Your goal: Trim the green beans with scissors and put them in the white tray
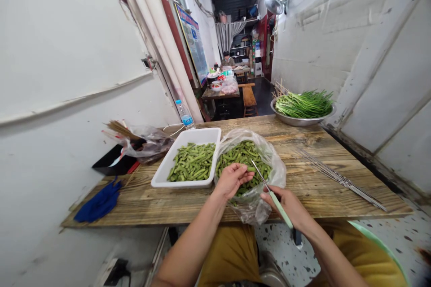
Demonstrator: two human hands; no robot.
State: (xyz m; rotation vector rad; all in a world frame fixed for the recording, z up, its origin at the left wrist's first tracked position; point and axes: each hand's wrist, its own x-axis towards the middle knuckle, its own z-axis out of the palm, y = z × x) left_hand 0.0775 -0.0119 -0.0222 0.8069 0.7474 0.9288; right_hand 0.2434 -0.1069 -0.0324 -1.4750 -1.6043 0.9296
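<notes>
Many pods (191,159) in the white tray (183,184) appear done; those in the plastic bag (279,168) appear outstanding. Your left hand (230,181) pinches one pod (250,169) over the bag; your right hand (293,207) grips a bladed tool (279,208).

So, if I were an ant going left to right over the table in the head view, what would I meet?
Blue cloth → white tray → left hand → blade → skewers.

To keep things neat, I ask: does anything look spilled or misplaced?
The beans sit in the tray and bag; only the blue cloth looks untidy, crumpled near the left end of the table.
</notes>
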